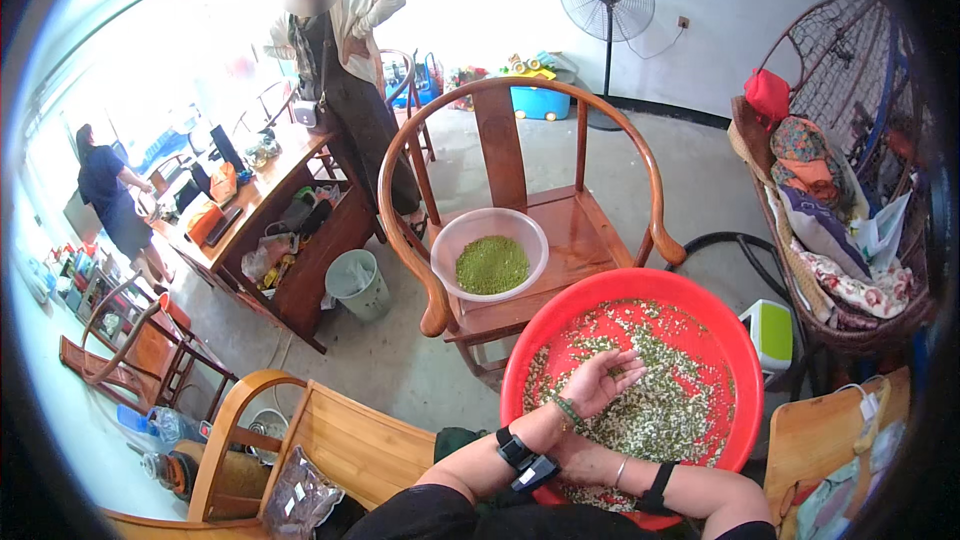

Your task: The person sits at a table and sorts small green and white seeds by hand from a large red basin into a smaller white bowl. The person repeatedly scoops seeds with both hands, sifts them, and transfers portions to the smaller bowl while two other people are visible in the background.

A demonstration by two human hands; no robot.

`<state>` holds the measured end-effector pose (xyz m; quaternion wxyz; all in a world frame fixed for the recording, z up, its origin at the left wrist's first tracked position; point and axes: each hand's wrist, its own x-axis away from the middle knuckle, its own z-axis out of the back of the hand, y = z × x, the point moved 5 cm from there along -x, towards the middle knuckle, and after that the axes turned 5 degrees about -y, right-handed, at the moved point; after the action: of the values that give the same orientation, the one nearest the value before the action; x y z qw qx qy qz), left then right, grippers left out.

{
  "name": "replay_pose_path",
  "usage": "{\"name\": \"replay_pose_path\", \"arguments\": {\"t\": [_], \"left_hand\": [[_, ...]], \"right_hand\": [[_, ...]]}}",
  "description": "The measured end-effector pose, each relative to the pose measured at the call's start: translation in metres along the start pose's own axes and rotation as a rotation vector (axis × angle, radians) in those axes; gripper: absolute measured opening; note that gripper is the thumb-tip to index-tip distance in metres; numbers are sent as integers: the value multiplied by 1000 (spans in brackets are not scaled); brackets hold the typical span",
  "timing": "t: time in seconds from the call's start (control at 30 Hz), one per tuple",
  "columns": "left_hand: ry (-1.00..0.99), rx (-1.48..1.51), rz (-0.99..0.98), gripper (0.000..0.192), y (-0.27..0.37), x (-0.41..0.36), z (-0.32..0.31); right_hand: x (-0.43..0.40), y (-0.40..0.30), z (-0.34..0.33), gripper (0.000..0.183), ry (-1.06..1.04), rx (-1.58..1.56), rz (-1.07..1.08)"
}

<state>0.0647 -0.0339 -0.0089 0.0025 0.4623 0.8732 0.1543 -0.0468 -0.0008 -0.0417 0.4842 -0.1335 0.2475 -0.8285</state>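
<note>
Over a wide red plastic basin (752, 397), my left hand (600, 382) is palm up with its fingers loosely extended, and I see nothing held in it. A green beaded bracelet (568, 410) circles that wrist. My right hand (581, 459) reaches in under my left forearm, which covers its fingers, so what it touches is hidden. Loose small white and green pieces (664, 390) are spread over the basin's floor, thickest in the middle and toward me. Beyond the basin, a translucent plastic bowl (444, 270) of small green pieces (492, 265) rests on a wooden armchair (559, 221).
A wooden bench (367, 442) bears a plastic bag (300, 491) at my left. On the right are a wicker basket (795, 285) of cloths and a white-green box (770, 337). A bin (358, 285) stands by the desk (300, 165). Two people (360, 112) stand farther off.
</note>
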Motion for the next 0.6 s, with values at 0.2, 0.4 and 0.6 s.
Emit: {"name": "replay_pose_path", "arguments": {"t": [0.2, 0.4, 0.6], "left_hand": [[-21, -8, 2, 41, 4, -1, -1], [-24, -36, -25, 38, 5, -1, -1], [-12, -26, -28, 37, -2, 8, -6]], "right_hand": [[5, 17, 1, 37, -73, 177, -142], [9, 16, 19, 37, 74, 442, -23], [20, 11, 27, 37, -1, 429, -83]]}}
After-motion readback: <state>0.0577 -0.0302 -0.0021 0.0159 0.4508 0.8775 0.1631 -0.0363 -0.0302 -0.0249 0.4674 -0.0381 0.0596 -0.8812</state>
